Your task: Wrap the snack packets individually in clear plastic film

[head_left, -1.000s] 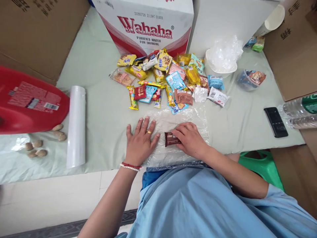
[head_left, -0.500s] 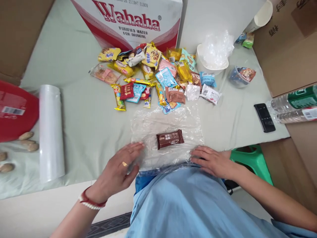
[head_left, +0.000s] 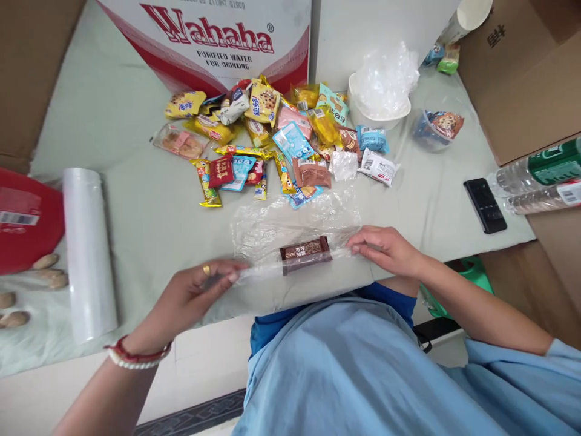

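A clear plastic sheet [head_left: 258,227] lies creased on the table, its near edge lifted and folded over toward the snack bar. Wrapped in dark brown, the snack bar [head_left: 305,253] rests on the sheet, its lower part seen through the raised film. My left hand [head_left: 200,290], with a ring on one finger, pinches the left end of that edge between thumb and fingers. At the right end, my right hand [head_left: 384,247] pinches the same edge. Neither hand touches the bar.
Behind the sheet lies a pile of wrapped snacks [head_left: 272,133] before a Wahaha carton [head_left: 218,42]. A plastic roll [head_left: 91,254] and walnuts [head_left: 49,277] are at left. To the right are a white bowl [head_left: 379,115], a phone [head_left: 485,204] and bottles [head_left: 540,169].
Both hands went from lying flat at the sheet's sides to pinching its near edge. That edge has risen and moved away from my body, partly over the snack bar.
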A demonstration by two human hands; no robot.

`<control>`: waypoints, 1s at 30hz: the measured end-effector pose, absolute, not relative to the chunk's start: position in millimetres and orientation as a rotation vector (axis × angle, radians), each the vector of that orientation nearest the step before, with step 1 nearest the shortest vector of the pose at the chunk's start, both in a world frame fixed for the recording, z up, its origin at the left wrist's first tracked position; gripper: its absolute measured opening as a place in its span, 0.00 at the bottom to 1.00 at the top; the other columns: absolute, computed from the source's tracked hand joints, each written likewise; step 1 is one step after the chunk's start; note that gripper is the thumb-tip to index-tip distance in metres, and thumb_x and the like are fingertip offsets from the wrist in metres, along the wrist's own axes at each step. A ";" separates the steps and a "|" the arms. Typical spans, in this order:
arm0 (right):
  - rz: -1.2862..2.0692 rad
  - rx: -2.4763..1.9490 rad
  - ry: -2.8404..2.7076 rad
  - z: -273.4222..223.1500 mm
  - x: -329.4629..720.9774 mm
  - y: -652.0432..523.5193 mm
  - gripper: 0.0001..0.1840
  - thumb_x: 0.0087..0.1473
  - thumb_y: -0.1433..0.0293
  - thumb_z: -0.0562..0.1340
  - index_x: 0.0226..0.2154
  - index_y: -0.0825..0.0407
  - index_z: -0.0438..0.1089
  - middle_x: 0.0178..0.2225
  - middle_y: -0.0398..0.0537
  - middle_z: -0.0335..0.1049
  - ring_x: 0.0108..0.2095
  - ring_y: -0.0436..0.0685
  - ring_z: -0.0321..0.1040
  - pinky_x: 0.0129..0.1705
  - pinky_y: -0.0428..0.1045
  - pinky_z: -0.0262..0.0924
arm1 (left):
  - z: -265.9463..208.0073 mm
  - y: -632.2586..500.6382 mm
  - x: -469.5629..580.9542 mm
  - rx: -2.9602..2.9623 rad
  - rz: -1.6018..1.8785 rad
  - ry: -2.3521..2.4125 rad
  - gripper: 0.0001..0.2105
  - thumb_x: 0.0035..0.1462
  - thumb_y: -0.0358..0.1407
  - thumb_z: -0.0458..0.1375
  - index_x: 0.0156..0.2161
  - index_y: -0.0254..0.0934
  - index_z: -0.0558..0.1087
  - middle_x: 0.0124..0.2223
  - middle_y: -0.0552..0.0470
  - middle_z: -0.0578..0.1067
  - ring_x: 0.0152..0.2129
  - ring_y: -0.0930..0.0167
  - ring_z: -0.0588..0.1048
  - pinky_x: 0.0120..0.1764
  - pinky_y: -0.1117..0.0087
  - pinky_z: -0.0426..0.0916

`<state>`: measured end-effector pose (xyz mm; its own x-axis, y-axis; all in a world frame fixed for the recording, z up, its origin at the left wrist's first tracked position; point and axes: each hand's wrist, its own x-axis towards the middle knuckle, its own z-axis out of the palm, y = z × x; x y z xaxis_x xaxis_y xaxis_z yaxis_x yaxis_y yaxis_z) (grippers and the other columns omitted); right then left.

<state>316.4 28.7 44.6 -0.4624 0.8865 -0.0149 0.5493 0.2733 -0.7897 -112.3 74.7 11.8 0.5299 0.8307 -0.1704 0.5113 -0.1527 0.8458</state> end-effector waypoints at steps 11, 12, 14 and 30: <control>0.440 -1.853 -2.404 60.4 289.7 86.8 0.17 0.70 0.68 0.55 0.51 0.54 0.77 0.48 0.58 0.78 0.50 0.67 0.70 0.52 0.58 0.65 | 70.4 68.5 -63.9 2.236 1.050 1.869 0.15 0.70 0.37 0.53 0.58 0.52 0.74 0.54 0.50 0.79 0.53 0.55 0.77 0.46 0.42 0.73; 0.444 -1.836 -2.408 60.0 283.1 94.0 0.17 0.70 0.68 0.55 0.52 0.54 0.77 0.49 0.58 0.78 0.51 0.67 0.70 0.53 0.58 0.65 | 71.3 55.9 -54.6 2.320 1.090 1.737 0.17 0.68 0.34 0.56 0.58 0.53 0.74 0.52 0.50 0.80 0.49 0.57 0.79 0.46 0.45 0.74; 0.480 -1.829 -2.409 54.2 268.4 110.4 0.17 0.70 0.69 0.56 0.55 0.53 0.75 0.54 0.58 0.76 0.54 0.67 0.69 0.54 0.59 0.66 | 61.7 38.0 -32.3 2.470 1.081 1.317 0.19 0.64 0.27 0.58 0.56 0.48 0.75 0.49 0.49 0.81 0.40 0.65 0.80 0.39 0.58 0.76; 0.726 -1.739 -2.327 48.0 239.3 122.7 0.08 0.63 0.71 0.62 0.41 0.53 0.77 0.42 0.54 0.77 0.44 0.60 0.74 0.46 0.50 0.65 | 14.7 49.5 25.4 2.449 0.107 1.491 0.17 0.71 0.32 0.50 0.59 0.42 0.76 0.37 0.47 0.77 0.37 0.60 0.75 0.29 0.63 0.60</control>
